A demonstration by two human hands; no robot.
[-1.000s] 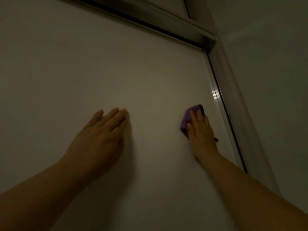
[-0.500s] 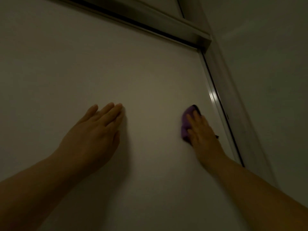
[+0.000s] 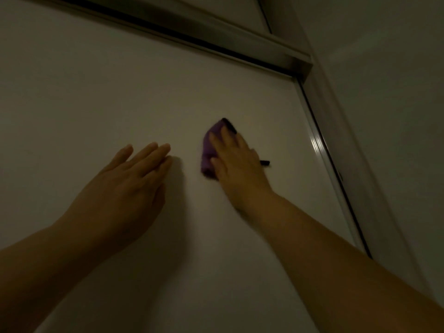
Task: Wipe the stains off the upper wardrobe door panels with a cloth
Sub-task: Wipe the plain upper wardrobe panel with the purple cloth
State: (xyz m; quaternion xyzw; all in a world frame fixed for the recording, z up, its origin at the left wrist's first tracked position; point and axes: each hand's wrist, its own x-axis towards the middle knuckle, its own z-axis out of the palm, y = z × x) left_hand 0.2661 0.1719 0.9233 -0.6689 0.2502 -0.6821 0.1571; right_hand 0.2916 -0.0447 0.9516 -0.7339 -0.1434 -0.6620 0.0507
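The white upper wardrobe door panel (image 3: 120, 87) fills most of the dim view. My right hand (image 3: 236, 162) presses a folded purple cloth (image 3: 209, 152) flat against the panel near its middle; a dark edge of the cloth shows beyond my fingertips and a short dark bit sticks out to the right of my hand. My left hand (image 3: 127, 186) lies flat on the panel to the left of the cloth, fingers together and pointing up and right, holding nothing. No stain is plain to see in this light.
A metal top rail (image 3: 182, 32) runs along the panel's upper edge. A metal side frame (image 3: 324, 155) runs down its right edge. A plain wall (image 3: 396, 104) stands to the right.
My right hand has slid the cloth to the left, away from the side frame and closer to my left hand. My left hand has stayed flat on the panel.
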